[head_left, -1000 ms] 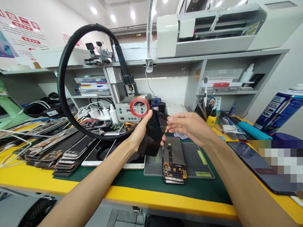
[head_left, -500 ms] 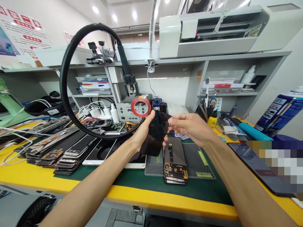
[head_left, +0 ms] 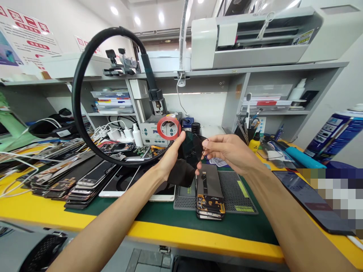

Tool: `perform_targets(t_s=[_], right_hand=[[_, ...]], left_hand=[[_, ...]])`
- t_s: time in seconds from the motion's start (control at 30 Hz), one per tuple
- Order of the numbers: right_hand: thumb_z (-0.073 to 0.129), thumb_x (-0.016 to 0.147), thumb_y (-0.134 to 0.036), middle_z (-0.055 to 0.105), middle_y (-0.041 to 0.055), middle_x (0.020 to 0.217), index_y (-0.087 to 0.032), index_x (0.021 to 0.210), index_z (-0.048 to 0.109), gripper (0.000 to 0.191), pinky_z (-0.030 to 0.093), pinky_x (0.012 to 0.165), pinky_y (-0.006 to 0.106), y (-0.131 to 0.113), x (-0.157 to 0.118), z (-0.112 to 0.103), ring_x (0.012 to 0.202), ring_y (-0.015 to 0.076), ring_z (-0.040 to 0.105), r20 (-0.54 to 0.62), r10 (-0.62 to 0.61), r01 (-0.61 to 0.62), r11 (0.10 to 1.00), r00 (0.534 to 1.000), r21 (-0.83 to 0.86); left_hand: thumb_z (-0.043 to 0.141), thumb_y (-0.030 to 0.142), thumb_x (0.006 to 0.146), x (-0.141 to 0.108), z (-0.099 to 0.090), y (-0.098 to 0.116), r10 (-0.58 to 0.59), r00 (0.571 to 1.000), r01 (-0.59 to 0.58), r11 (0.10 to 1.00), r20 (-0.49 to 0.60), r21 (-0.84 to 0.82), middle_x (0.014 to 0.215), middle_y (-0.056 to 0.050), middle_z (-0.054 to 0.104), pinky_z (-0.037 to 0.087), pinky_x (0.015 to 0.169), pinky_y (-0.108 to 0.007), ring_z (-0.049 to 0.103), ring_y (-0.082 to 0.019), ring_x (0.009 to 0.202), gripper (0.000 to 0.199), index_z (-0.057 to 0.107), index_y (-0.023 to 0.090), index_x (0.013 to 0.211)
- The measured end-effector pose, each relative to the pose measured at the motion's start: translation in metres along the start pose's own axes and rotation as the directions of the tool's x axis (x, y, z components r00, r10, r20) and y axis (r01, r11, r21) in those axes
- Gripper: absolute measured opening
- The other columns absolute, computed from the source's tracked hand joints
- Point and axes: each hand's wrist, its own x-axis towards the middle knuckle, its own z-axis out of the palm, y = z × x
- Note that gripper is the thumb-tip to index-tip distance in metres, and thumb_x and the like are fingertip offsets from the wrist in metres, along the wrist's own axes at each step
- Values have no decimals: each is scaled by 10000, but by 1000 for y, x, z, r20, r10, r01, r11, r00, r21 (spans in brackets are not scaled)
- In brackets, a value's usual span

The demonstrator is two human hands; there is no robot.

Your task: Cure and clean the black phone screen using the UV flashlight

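Observation:
My left hand [head_left: 171, 156] is closed around a thin, dark, glossy phone screen [head_left: 191, 149], tilted above the mat. Its thumb lies along the near edge, and a fingertip shows at the lower right side. Below that hand hangs a black sheet-like piece [head_left: 183, 173]; whether it is joined to the screen I cannot tell. My right hand [head_left: 229, 151] pinches a thin dark strip or edge at the screen's right corner. Just under both hands, a stack of phone screens [head_left: 210, 192] with orange flex cables sits on a grey perforated mat [head_left: 235, 192].
A roll of red tape [head_left: 161, 130] and a thick black hose [head_left: 76, 94] stand beyond my left arm. Piled phone screens [head_left: 93, 179] and white-framed panels [head_left: 113, 194] lie left. On the right are a dark tablet-like panel [head_left: 312, 200] and a blue spray can [head_left: 329, 132].
The held screen has tilted slightly, so its reflection differs, and the black piece beneath has shifted a little. Both hands keep their hold in nearly the same place.

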Motion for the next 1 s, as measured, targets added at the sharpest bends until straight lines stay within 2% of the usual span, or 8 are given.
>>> perform_targets(t_s=[0.13, 0.4, 0.63, 0.8, 1.0], right_hand=[[773, 815, -304, 670, 104, 769, -67, 818, 699, 248, 538, 665, 241, -3, -1, 2, 699, 152, 642, -8, 10, -9, 1000, 1000, 14], [793, 800, -328, 684, 107, 791, -77, 838, 696, 272, 572, 708, 255, 3, 0, 1, 721, 167, 675, -29, 4, -3, 1000, 1000, 31], [838, 749, -389, 679, 95, 795, -101, 822, 695, 330, 586, 736, 270, 4, 0, 1, 741, 176, 682, -30, -23, 24, 999, 999, 39], [856, 720, -404, 678, 96, 785, -110, 810, 696, 346, 588, 733, 280, 4, 0, 3, 739, 181, 680, -43, -15, 17, 999, 999, 51], [844, 730, -437, 671, 86, 791, -112, 812, 705, 363, 583, 737, 277, 4, -1, 2, 760, 177, 670, -24, -36, 36, 999, 999, 38]], left_hand=[[455, 764, 850, 1, -1, 0, -1, 1000, 1, 1000, 6, -23, 806, -132, 679, 547, 629, -336, 669, -233, 685, 720, 698, 107, 1019], [398, 793, 852, 1, -2, 1, -21, 999, 22, 1000, 47, -21, 714, -118, 666, 537, 625, -318, 649, -205, 587, 741, 686, 112, 901], [400, 799, 847, 0, -1, 1, -23, 998, 24, 999, 55, -33, 723, -116, 677, 531, 580, -307, 662, -212, 574, 742, 688, 122, 944], [409, 811, 834, -1, -3, 1, -48, 998, 49, 998, 29, -50, 724, -114, 678, 525, 551, -320, 668, -228, 570, 755, 687, 124, 974], [422, 806, 832, -1, -2, 2, -40, 999, 40, 998, 3, -39, 700, -114, 672, 537, 605, -339, 661, -231, 598, 742, 693, 126, 953]])
